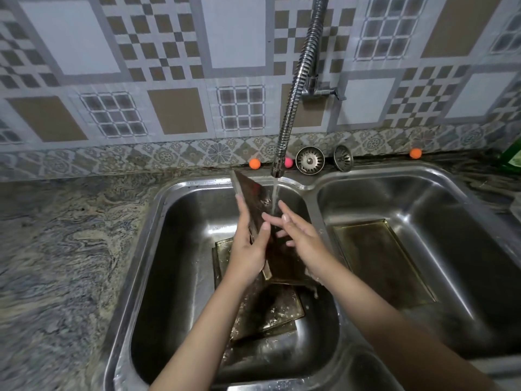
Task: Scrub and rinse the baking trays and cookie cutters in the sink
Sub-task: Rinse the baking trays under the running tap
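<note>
A dark baking tray (253, 198) stands tilted on edge in the left sink basin (174, 249), under running water from the flexible tap (293, 108). My left hand (248, 249) grips its left edge, thumb on the inner face. My right hand (298, 235) lies flat on the tray's inner surface with fingers spread, in the water stream. Under the held tray, more trays (270, 311) lie stacked on the basin floor. Another tray (383, 261) lies flat in the right basin (423, 193). No cookie cutters are visible.
Two metal sink strainers (310, 160) (343, 158) lean on the ledge behind the sink, beside small orange balls (254, 163) (415, 153) and a pink one (288, 162). A green bottle (511, 156) stands at the far right. Marbled countertop (64, 249) spreads left.
</note>
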Available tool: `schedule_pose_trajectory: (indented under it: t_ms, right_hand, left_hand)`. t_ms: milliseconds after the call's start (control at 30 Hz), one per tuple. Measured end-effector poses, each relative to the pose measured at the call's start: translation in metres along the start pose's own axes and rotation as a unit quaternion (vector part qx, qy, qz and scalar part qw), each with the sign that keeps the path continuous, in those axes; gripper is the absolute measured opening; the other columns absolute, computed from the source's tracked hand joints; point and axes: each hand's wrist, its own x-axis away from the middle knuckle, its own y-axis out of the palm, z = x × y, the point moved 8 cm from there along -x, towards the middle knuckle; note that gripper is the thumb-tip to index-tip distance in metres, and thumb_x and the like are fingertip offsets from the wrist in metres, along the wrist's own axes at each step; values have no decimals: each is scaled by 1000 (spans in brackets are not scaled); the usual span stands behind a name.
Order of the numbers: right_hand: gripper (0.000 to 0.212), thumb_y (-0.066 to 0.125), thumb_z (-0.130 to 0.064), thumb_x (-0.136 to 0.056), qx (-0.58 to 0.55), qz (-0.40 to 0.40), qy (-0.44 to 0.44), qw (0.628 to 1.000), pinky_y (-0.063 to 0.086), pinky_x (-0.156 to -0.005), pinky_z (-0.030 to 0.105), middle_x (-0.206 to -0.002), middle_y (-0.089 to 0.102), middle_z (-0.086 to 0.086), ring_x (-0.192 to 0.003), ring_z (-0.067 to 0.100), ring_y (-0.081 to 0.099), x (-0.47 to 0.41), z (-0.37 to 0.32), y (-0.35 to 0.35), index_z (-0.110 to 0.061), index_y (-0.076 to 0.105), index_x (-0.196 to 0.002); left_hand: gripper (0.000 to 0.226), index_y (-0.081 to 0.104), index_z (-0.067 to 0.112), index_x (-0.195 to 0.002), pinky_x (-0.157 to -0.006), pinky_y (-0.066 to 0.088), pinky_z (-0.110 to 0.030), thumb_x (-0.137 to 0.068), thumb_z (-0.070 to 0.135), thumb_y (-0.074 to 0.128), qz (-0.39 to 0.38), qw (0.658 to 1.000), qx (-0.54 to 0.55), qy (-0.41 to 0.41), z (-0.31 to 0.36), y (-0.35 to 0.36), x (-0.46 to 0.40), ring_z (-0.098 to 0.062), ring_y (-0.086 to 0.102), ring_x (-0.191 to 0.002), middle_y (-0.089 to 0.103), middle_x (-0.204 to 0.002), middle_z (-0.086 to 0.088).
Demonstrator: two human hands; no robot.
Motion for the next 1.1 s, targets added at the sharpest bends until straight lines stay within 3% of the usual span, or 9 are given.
schedule_pose_trajectory:
  t_ms: [67,167,333,467,533,733,833,967,1100]
  right_hand:
    - [42,33,-30,-101,10,-17,-4,1000,37,-74,-1,-128,58,-15,-93,-8,54,0,2,5,-30,30,-143]
    - [44,39,-33,-100,56,-29,-32,998,30,-104,12,-134,51,-19,-119,-9,42,2,6,10,-32,32,-144]
    - [54,29,-62,-88,364,11,-117,924,13,-113,36,-153,24,-16,-136,9,19,-12,8,3,-48,30,-140]
    - [58,24,-52,-98,439,54,12,897,1,-115,57,-159,7,-7,-146,16,3,-60,10,-31,-27,18,-150]
    - [61,20,-51,-98,461,33,42,886,-3,-113,58,-160,3,-5,-147,15,-1,-69,6,-28,-23,14,-151]
    - [54,24,-40,-101,498,-116,-50,858,-2,-117,44,-159,-3,-10,-146,9,-2,-28,0,22,-26,10,-151]
    - [56,23,-45,-100,523,-108,-30,845,-2,-116,45,-159,-2,-7,-146,10,-4,-32,8,-9,-27,8,-152]
    - [60,19,-50,-99,556,-2,69,828,-4,-111,60,-159,-6,-2,-146,17,-9,-64,7,-65,-21,12,-151]
    - [57,20,-45,-100,579,-68,-6,813,-7,-112,58,-159,-4,-3,-146,13,-10,-47,-9,-27,-21,10,-151]
  left_hand:
    - [65,13,26,-148,-113,23,-16,-96,7,47,9,1000,1,9,-3,-5,1,4,23,-139,20,-156,9]
    - [60,30,27,-145,-114,32,-37,-95,-2,46,46,994,86,-40,-11,-14,3,-12,41,-134,40,-148,0]
    - [57,36,26,-143,-83,55,-27,-95,-4,40,58,958,263,-96,-13,-16,8,-12,65,-102,62,-123,1]
    - [55,40,29,-141,-89,53,-36,-95,-2,40,45,947,290,-127,-15,-8,19,-18,62,-110,63,-123,2]
    - [54,41,30,-140,-91,52,-40,-95,1,41,38,939,307,-149,-20,-1,23,-23,61,-113,63,-124,0]
    - [51,41,21,-142,-97,47,-45,-96,2,37,68,915,355,-176,-37,-10,17,-26,59,-114,58,-131,-10]
    - [52,40,21,-143,-97,47,-43,-94,3,39,53,921,343,-176,-42,-11,19,-23,59,-114,59,-130,-5]
    - [55,41,24,-142,-103,42,-46,-90,7,46,-6,930,327,-166,-39,14,20,-24,58,-119,64,-124,0]
    - [64,42,24,-141,-104,40,-47,-79,12,51,-8,924,346,-162,-39,21,10,-22,61,-114,67,-120,1]
